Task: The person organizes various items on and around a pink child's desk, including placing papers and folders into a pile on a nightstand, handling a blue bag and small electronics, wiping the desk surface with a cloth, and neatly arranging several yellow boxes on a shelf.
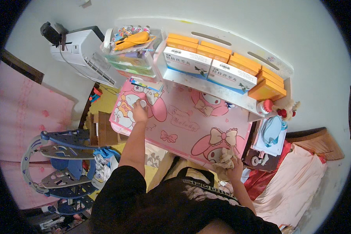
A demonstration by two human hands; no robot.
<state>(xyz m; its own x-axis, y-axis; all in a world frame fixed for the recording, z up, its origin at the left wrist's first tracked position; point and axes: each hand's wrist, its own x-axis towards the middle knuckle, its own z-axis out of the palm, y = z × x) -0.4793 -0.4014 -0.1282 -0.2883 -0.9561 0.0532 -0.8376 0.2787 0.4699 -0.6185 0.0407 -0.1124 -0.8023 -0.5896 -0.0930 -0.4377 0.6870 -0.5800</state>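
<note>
My left hand (pixel 140 112) is closed around a small white round object (pixel 143 103), perhaps a cap or a small bottle. It is over the left part of a pink desk mat (pixel 161 128) printed with cartoon rabbits and bows. Near the mat's right front corner, my right hand (pixel 236 169) grips a crumpled beige cloth (pixel 226 160). Part of the cloth hangs over the desk's front edge. Beyond my left hand, a flat pack with blue and white parts (pixel 146 84) lies at the back of the mat.
Behind the mat, a white shelf (pixel 190 81) bears white boxes (pixel 187 61) and several orange boxes (pixel 266 87). Clear drawers (pixel 131 65) stand at the back left, beside a white appliance (pixel 87 55). A red-lidded jar (pixel 264 106) sits at the shelf's right end. Left stands a blue-grey rack (pixel 67 152).
</note>
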